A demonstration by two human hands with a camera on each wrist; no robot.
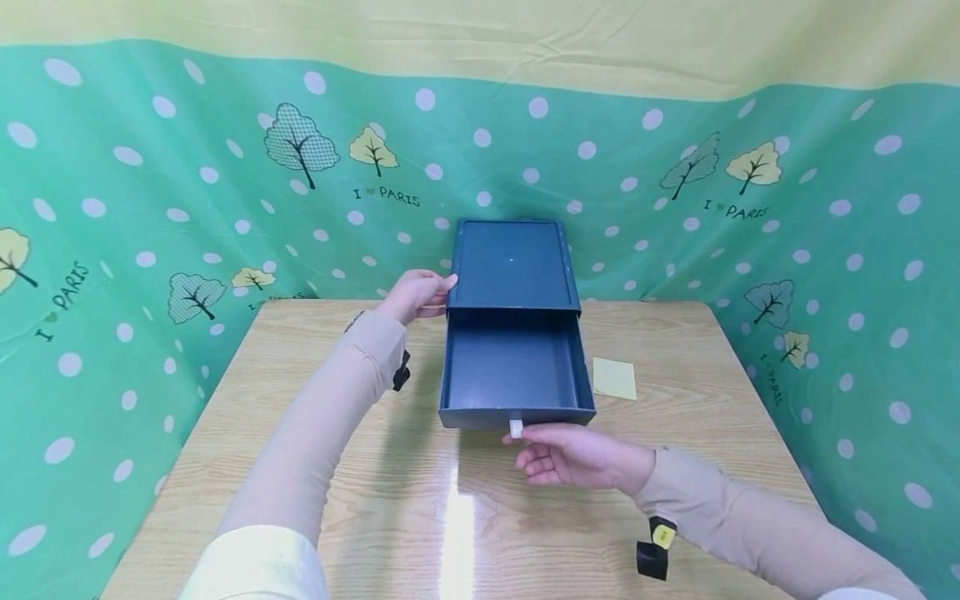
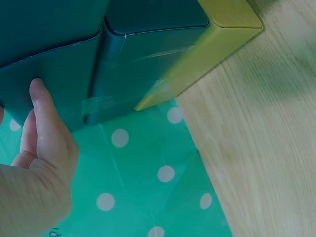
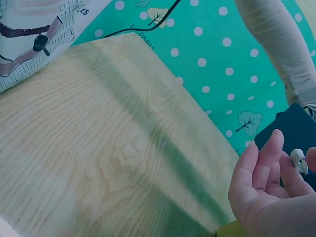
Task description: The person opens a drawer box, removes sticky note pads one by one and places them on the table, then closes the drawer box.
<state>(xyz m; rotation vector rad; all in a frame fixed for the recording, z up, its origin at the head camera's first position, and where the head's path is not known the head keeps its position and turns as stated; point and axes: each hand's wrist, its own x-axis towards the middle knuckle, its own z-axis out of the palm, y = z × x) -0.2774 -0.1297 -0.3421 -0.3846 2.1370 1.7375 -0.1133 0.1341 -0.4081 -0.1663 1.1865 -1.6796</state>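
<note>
A dark blue drawer unit [image 1: 513, 262] stands at the far edge of the wooden table, its upper drawer [image 1: 510, 367] pulled out toward me and bare inside. My left hand [image 1: 420, 293] rests against the unit's left side near the front, its thumb straight on the surface in the left wrist view. At the drawer's front, my right hand [image 1: 573, 454] pinches a small white pull tab [image 1: 516, 428] between thumb and index finger. The other fingers are loosely bent below it. In the right wrist view the tab [image 3: 298, 161] shows as a little loop beside the thumb.
A pale yellow sticky-note pad [image 1: 614, 378] lies on the table [image 1: 675, 350] right of the drawer. Lower down, the unit has a yellow section [image 2: 237, 37], seen in the left wrist view. A green dotted curtain [image 1: 360, 275] hangs behind and at both sides.
</note>
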